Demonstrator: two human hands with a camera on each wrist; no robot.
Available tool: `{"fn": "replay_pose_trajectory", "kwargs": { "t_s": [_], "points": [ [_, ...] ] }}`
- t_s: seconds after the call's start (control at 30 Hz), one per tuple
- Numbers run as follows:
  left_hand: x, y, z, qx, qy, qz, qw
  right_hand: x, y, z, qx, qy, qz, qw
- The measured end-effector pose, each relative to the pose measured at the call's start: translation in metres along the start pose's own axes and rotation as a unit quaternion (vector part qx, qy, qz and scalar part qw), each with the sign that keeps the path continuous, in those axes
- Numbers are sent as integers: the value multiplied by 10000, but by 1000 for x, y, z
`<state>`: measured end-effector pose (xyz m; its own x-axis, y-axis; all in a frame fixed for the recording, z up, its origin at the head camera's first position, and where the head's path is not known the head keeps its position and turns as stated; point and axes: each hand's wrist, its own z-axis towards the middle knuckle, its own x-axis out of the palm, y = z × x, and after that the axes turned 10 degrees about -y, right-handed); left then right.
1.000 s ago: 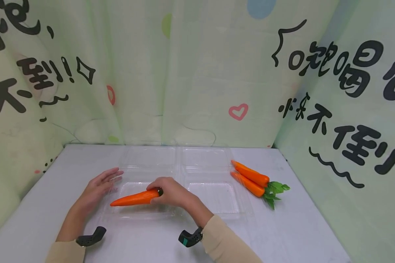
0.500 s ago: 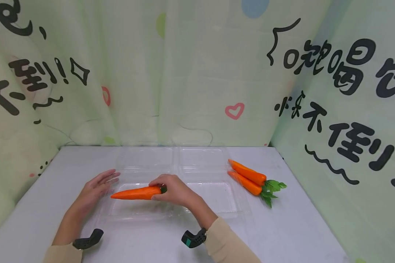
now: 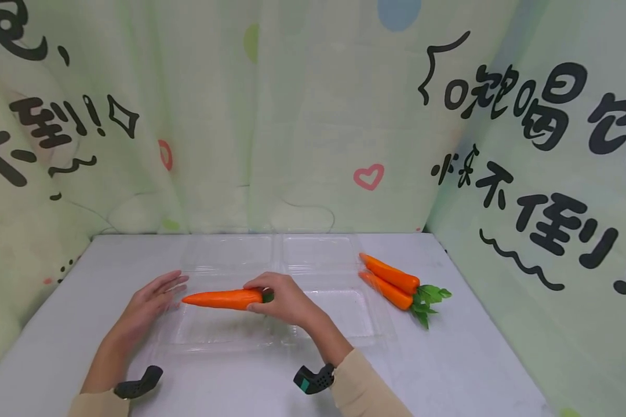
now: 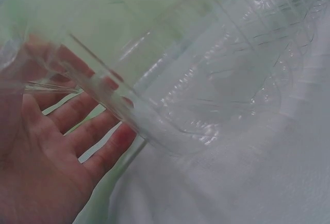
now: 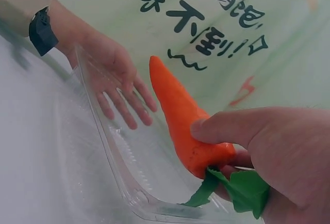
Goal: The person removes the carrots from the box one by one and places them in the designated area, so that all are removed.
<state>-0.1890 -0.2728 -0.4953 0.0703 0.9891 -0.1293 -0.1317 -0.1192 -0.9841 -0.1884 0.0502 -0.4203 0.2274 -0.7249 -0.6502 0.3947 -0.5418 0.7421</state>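
Note:
My right hand (image 3: 289, 302) pinches an orange carrot (image 3: 220, 299) at its thick, leafy end, over the front left part of a clear plastic container (image 3: 339, 310). The carrot's tip points left in the head view. Thumb and fingers close around its top in the right wrist view, where green leaves (image 5: 248, 192) hang below. At the container's left side, my left hand (image 3: 148, 306) has its fingers extended and spread. In the left wrist view those fingertips lie against the container's clear wall (image 4: 170, 105). The container stands open, with its lid half at the back.
Two more carrots (image 3: 391, 273) with green leaves lie side by side at the container's right, tips toward it. Their tips overlap its right edge in the head view. A white table (image 3: 448, 365) carries everything, with printed green curtains (image 3: 302, 116) behind and at both sides.
My right hand has moved the carrot up and a little to the right, away from the container's front edge. My left hand has stayed by the container's left side.

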Motion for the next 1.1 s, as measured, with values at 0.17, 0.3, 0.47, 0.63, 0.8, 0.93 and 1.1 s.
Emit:
{"fn": "replay_pose_trajectory", "kwargs": {
  "t_s": [0.17,0.3,0.47,0.63,0.8,0.93,1.1],
  "points": [
    [-2,0,-2,3,-14,-13,10000,-4,0,-1,48,-73,89,9999],
    [-2,-1,-3,11,-42,104,9999,-7,-1,-2,72,-111,100,9999],
    [-1,0,-4,-75,-64,72,9999,-10,-5,-5,123,-169,108,9997],
    [0,4,-3,-229,-99,199,9995,-16,-10,-8,56,-252,82,9996],
    [4,1,-1,-526,-242,586,9966,-20,-13,-9,48,-314,35,9995],
    [5,-2,-1,-524,-246,579,9966,-22,-15,-11,220,-289,18,9993],
    [4,-6,-2,-300,-185,478,9982,-24,-17,-13,302,-313,10,9991]
  ]
}}
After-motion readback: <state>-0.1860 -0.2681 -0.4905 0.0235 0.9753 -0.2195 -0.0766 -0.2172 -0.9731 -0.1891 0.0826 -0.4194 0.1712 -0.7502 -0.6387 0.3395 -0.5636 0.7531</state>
